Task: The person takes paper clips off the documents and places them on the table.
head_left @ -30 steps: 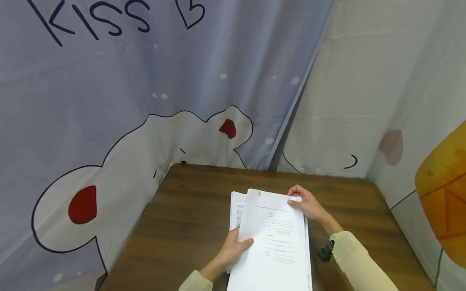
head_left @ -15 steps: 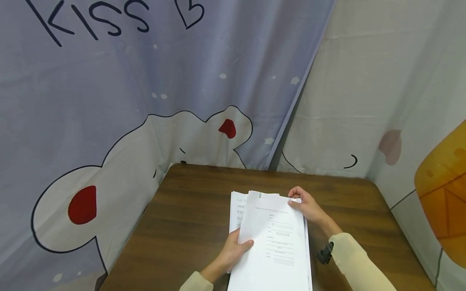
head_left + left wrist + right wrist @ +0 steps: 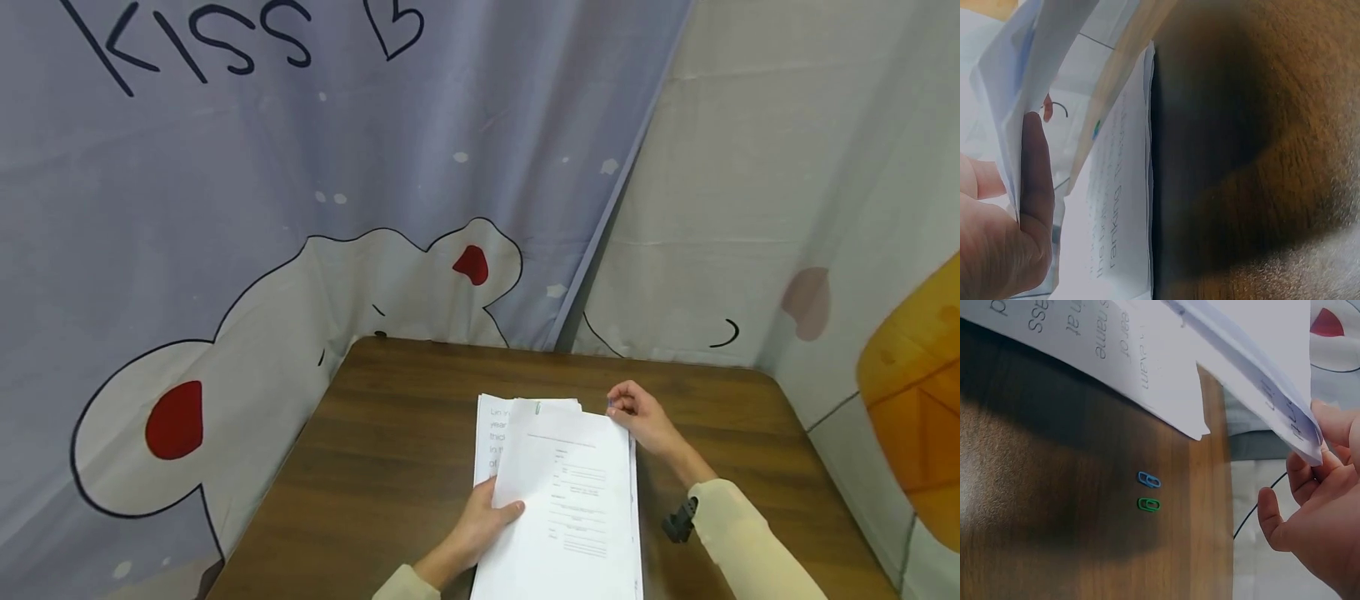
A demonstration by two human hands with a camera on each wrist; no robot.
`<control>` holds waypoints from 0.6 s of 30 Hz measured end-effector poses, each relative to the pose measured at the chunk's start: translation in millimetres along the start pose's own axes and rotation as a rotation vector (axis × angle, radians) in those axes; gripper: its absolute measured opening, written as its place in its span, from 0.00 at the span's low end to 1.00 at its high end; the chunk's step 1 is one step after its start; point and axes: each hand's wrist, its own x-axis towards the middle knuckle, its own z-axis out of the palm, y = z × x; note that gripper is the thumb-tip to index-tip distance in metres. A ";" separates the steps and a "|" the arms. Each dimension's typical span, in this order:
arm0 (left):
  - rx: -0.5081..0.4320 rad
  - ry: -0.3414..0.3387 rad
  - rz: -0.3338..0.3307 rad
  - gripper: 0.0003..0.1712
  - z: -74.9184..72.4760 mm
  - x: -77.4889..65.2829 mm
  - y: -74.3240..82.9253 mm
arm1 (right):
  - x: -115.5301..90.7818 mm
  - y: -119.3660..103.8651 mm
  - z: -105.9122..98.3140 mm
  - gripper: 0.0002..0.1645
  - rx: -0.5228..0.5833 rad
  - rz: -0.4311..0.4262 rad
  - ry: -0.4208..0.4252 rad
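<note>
My left hand point(image 3: 483, 521) grips the left edge of a sheaf of printed papers point(image 3: 577, 483), thumb on the front and fingers behind. A green paper clip point(image 3: 537, 407) sits on the sheaf's top edge. At the top right corner, my right hand point(image 3: 647, 421) pinches a small blue paper clip point(image 3: 611, 403) between thumb and fingertips. The sheaf's corner comes right up to the thumb in the right wrist view. Beneath the raised sheaf lies a second stack of large-print papers point(image 3: 491, 429), flat on the table.
A blue paper clip point(image 3: 1149, 480) and a green paper clip point(image 3: 1149, 504) lie on the wooden table point(image 3: 375, 467) beside the lower stack, hidden in the head view. A printed curtain point(image 3: 405, 167) hangs behind the far edge, and a white curtain point(image 3: 705, 208) on the right.
My right hand has moved slightly right and off the sheaf's top edge, with the blue clip now at its fingertips. The sheaf's top edge has dropped a little. My left hand keeps its grip.
</note>
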 end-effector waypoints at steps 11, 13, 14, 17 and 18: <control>0.019 0.024 0.002 0.27 -4.1 -1.2 -1.1 | -6.8 3.7 -14.4 0.16 -0.107 0.023 0.063; 0.020 0.032 0.007 0.27 -6.2 -1.8 -0.6 | -8.6 6.4 -18.3 0.18 -0.114 0.040 0.071; 0.021 0.039 0.010 0.27 -7.5 -2.2 -0.1 | -9.4 7.8 -19.9 0.19 -0.114 0.051 0.077; 0.016 0.061 0.016 0.26 -11.8 -3.1 1.4 | -12.4 12.6 -24.8 0.22 -0.127 0.083 0.077; 0.014 0.068 0.015 0.26 -13.2 -3.2 1.7 | -13.5 14.2 -25.9 0.22 -0.128 0.093 0.079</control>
